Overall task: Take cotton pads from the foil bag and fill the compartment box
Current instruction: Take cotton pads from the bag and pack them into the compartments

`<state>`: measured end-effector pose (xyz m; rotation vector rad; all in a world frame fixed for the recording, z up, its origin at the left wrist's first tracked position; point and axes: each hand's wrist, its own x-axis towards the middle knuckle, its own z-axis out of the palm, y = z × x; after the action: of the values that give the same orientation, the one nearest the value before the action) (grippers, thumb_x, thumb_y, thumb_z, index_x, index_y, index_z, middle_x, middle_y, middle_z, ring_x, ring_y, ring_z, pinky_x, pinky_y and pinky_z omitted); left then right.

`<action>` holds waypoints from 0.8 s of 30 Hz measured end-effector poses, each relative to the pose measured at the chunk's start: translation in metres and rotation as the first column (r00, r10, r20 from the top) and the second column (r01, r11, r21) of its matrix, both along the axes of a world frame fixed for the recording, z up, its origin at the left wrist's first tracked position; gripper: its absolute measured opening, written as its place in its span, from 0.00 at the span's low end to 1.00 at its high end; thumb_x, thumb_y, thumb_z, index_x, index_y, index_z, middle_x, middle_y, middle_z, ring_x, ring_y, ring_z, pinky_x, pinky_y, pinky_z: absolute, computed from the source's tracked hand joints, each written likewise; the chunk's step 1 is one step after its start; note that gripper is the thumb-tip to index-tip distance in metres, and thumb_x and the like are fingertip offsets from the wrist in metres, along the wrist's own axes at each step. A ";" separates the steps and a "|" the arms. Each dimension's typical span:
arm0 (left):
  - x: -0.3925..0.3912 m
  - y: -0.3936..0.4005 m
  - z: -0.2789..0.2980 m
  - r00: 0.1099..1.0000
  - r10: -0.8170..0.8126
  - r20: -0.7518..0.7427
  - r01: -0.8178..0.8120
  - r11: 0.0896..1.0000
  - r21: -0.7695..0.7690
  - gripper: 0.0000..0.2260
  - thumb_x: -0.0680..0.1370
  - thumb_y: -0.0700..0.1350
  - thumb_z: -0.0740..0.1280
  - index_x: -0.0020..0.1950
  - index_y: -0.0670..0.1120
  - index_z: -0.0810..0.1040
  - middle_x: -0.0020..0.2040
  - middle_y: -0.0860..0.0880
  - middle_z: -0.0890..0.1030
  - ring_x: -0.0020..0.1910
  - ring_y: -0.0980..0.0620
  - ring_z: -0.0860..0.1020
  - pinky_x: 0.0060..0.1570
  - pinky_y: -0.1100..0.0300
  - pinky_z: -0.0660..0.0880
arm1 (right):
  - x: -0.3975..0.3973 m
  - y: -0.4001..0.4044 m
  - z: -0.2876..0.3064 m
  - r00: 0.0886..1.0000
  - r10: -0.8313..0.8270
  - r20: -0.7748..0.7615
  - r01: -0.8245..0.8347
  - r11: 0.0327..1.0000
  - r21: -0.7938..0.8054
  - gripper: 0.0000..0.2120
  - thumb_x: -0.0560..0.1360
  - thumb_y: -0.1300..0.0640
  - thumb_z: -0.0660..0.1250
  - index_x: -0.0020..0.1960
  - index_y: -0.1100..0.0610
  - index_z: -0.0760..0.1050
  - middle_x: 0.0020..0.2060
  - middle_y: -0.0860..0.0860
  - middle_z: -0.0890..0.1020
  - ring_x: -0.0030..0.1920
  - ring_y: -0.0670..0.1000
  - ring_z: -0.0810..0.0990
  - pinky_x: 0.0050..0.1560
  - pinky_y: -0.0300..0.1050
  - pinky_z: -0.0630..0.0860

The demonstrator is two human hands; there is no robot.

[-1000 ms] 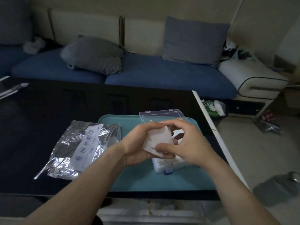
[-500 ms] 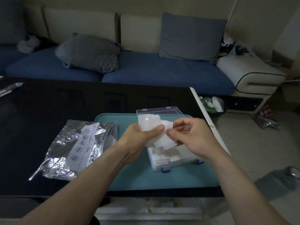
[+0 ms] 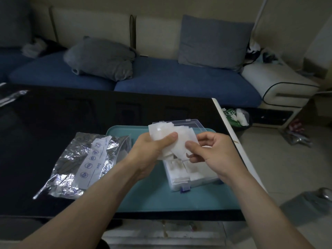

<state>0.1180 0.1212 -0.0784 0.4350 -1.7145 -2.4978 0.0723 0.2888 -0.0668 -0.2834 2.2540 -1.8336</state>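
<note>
Above one box [image 3: 190, 174], two hands (left [image 3: 150, 151], right [image 3: 213, 155]) grip pads [image 3: 172, 137].

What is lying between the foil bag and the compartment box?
In the head view, only bare teal tray surface separates foil bag from compartment box; the left hand hangs above it.
</note>
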 end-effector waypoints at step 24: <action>0.009 0.007 0.009 0.996 0.064 -0.070 -0.057 0.994 0.095 0.09 0.75 0.35 0.72 0.54 0.37 0.81 0.50 0.40 0.85 0.48 0.41 0.85 0.45 0.50 0.83 | 0.007 -0.015 -0.005 0.975 -0.218 -0.034 0.213 0.971 -0.113 0.10 0.73 0.49 0.76 0.47 0.55 0.81 0.37 0.49 0.86 0.39 0.48 0.84 0.41 0.45 0.80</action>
<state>0.1273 0.1286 -0.0693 0.3923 -1.5401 -2.5251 0.0795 0.2740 -0.0715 -0.1029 2.2980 -2.0830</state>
